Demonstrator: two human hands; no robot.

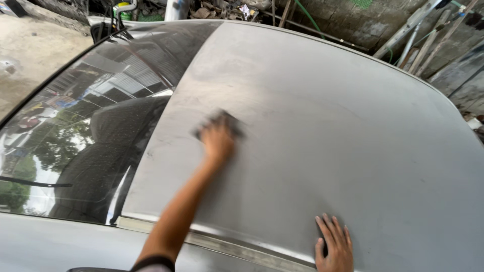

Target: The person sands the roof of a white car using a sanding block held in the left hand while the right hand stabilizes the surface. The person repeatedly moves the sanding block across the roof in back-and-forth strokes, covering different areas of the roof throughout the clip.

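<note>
Left hand (218, 141): stretched out on a long bare arm to the centre of the frame, palm down, pressing a dark pad (222, 123) flat against the car roof (327, 131); the hand and pad are blurred, so how the fingers wrap the pad cannot be told.
Dark pad: a small flat dark piece (sanding sheet or cloth, too blurred to say), showing above and beside the fingers, just right of the windscreen's upper edge.
Right hand (334, 247): at the bottom of the frame, right of centre, flat on the roof near its lower edge, fingers spread and holding nothing.
Car roof: dull grey, matt and scuffed, filling the middle and right of the frame, with a paler strip (242, 247) running along its lower edge.
Windscreen (85, 131): left of the frame, dark glass mirroring trees and buildings; seats show dimly behind it.
Background: rough concrete wall (348, 20), leaning poles (403, 30) and a green hose (307, 15) along the top.
</note>
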